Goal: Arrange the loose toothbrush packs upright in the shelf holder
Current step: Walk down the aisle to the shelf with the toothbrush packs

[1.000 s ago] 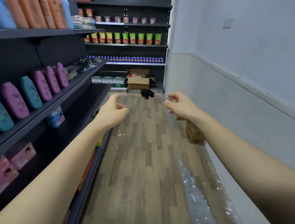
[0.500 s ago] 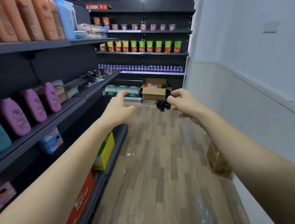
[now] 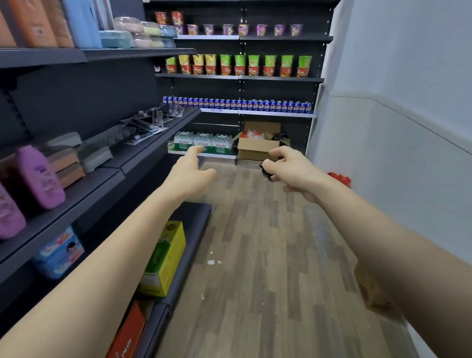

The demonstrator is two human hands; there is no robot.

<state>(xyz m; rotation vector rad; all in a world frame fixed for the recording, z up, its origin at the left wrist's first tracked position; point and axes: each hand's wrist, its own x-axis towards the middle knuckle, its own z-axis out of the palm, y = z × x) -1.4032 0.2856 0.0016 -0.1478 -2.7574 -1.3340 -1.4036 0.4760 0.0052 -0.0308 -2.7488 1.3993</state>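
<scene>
Plainly, both hands are reaching forward down the aisle with nothing in them. The left hand [image 3: 190,172] is hovering beside the edge of the middle shelf [image 3: 153,150], its grip apart, fingers loose and pointing ahead. The right hand [image 3: 292,168] is hanging over the floor [image 3: 252,262], its grip also apart, fingers loosely curled round nothing.

The packs [image 3: 147,126] are lying scattered and flat on the middle shelf, farther along than the left hand and well apart from it. Just behind them something upright and clear is standing, likely the holder [image 3: 158,115], though it is too blurred to be sure. Purple bottles [image 3: 40,177] are standing nearer on the same shelf.

Judging by their look, the packs are going to handle as light, thin card-and-blister pieces: stiff enough to stay straight, but slick on the plastic face and easy to bend at the card edge. Lying flat and overlapping, they are offering little to pinch from above, so sliding one toward the shelf lip and taking it by the long edges, thumb on one side and fingers on the other, is looking like the safest hold. Gripping near the middle should be keeping each pack from swinging while it is being stood upright.
</scene>
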